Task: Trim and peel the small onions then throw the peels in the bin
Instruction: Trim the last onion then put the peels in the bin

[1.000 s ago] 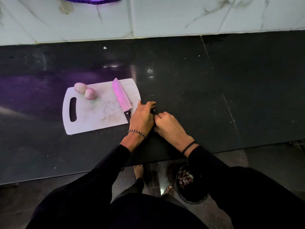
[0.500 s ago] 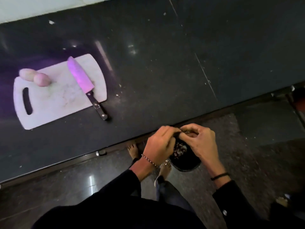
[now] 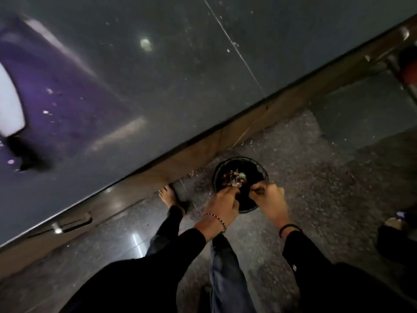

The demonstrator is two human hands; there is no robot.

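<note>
A small round black bin (image 3: 239, 158) stands on the floor just below the counter edge, with a heap of onion peels (image 3: 233, 177) inside. Both hands hover over its near rim, a little apart. My left hand (image 3: 222, 203) has its fingers curled down into the bin mouth and pinches bits of peel. Over the bin's right side, my right hand (image 3: 272, 199) has fingertips and thumb pinched on a brownish scrap of peel. The onions are out of view. A corner of the white cutting board (image 3: 9, 105) and the blurred black knife handle (image 3: 27, 160) show at far left.
The dark stone counter (image 3: 158, 75) fills the upper left, its edge running diagonally. My bare foot (image 3: 168, 196) stands on the speckled floor left of the bin. A sandalled foot (image 3: 394, 222) of another person is at the right edge.
The view has swung down from the counter to the floor. My hands, joined together over the bin half a second ago, have dropped to its rim and moved apart.
</note>
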